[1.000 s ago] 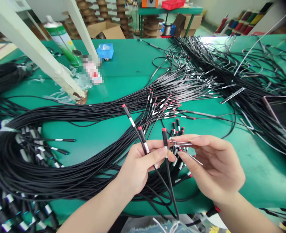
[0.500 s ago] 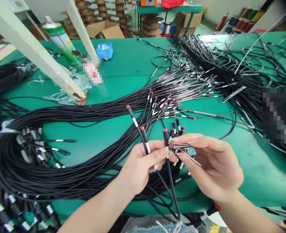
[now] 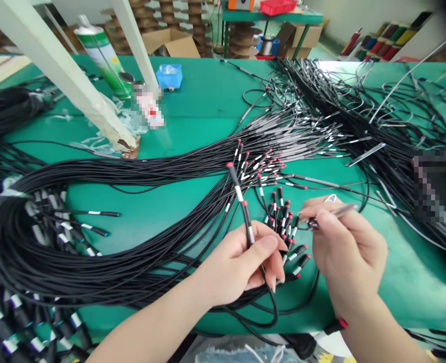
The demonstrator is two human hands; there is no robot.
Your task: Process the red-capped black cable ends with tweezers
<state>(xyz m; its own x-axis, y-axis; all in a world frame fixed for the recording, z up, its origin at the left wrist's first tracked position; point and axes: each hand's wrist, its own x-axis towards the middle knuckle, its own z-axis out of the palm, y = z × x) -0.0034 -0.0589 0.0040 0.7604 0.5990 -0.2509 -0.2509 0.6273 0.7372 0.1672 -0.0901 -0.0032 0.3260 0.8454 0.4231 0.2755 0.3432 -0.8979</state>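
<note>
My left hand [image 3: 241, 259] is closed round two black cables [image 3: 248, 222], their red-capped, white-labelled ends standing up above my fingers. Thumb and fingers of my right hand [image 3: 353, 252] pinch a slim silver metal tool [image 3: 344, 209]. Its working end points left, partly hidden by my fingers, and I cannot make out its exact kind. The tool is apart from the held cables. Just behind and between my hands is a cluster of red-capped cable ends [image 3: 281, 214]. A long bundle of black cables [image 3: 132, 174] loops round to the left.
A white post [image 3: 75, 93] stands at the left by a green spray can [image 3: 104, 60] and a blue box [image 3: 169, 76]. Thick piles of black cable [image 3: 392, 166] lie at the right. A thin metal strip [image 3: 365, 155] rests beside them on the green table [image 3: 200, 113].
The tool has moved right, away from the cable it was touching. That third cable end has left my left hand's fingertips. My left hand has shifted slightly right with the two cables.
</note>
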